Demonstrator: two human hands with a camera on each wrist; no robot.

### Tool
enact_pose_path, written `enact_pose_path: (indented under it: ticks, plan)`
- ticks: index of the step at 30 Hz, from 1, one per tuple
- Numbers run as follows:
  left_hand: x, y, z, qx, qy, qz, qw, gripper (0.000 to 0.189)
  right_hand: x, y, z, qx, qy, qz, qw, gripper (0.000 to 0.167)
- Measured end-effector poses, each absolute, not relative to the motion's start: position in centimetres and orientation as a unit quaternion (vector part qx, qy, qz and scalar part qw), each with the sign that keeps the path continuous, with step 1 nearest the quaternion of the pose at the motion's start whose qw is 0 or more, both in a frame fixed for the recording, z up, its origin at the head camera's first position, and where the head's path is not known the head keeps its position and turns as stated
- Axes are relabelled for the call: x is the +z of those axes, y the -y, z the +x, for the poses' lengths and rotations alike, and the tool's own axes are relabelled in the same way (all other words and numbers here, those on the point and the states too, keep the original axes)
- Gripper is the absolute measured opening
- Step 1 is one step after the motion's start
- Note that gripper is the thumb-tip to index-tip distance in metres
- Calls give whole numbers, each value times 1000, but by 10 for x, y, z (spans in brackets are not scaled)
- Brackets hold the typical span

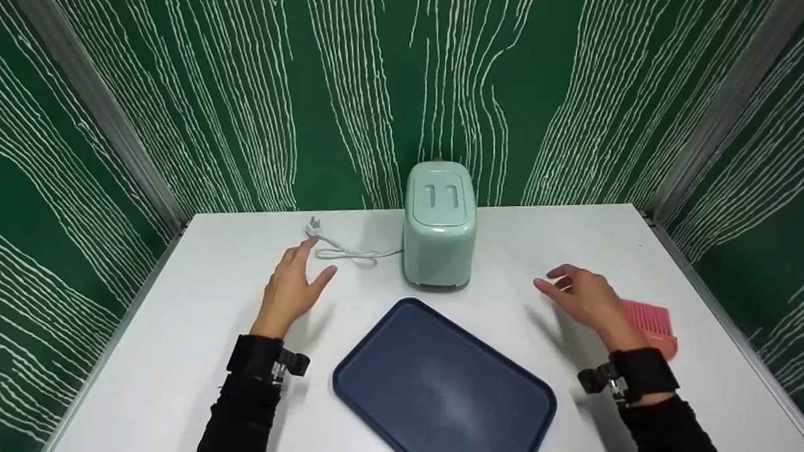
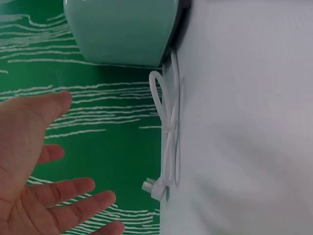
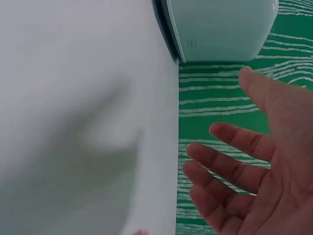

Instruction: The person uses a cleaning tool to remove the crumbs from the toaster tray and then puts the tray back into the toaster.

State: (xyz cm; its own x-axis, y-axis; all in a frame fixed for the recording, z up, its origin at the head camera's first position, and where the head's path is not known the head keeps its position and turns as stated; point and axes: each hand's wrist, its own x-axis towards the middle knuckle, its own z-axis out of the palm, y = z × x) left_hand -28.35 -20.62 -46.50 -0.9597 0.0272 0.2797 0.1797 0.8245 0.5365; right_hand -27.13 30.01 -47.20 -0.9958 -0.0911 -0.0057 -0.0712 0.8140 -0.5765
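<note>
A mint-green toaster [image 1: 439, 247] with a lid on top stands at the back middle of the white table. Its bundled white cord with a plug [image 1: 313, 227] lies to the left of it. My left hand [image 1: 289, 287] hovers above the table in front of the plug, fingers spread and holding nothing. On the other side, my right hand [image 1: 585, 296] is in the air with loosely bent fingers and nothing in them. In the right wrist view the toaster [image 3: 222, 29] is beyond the thumb, apart from it.
A dark blue tray [image 1: 446, 388] lies at an angle in front of the toaster. Partly hidden behind the right wrist is a pink brush [image 1: 649, 320]. Green walls with white lines [image 1: 353, 84] enclose the table at the back and sides.
</note>
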Motion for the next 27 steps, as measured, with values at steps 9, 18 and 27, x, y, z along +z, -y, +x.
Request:
enact_pose_path:
  ticks: [9,18,27]
  plan:
    - [-452,155,-292,-344,916,-151,143,67,-496,-254,-277,-405,-909,-68,73,52]
    - [-434,91,-305,-322,914,-211,130,72,-506,-213,-285,-525,-837,-29,153,55]
    - [-430,60,-322,-306,927,-185,116,79,-511,-180,-297,-597,-776,18,203,56]
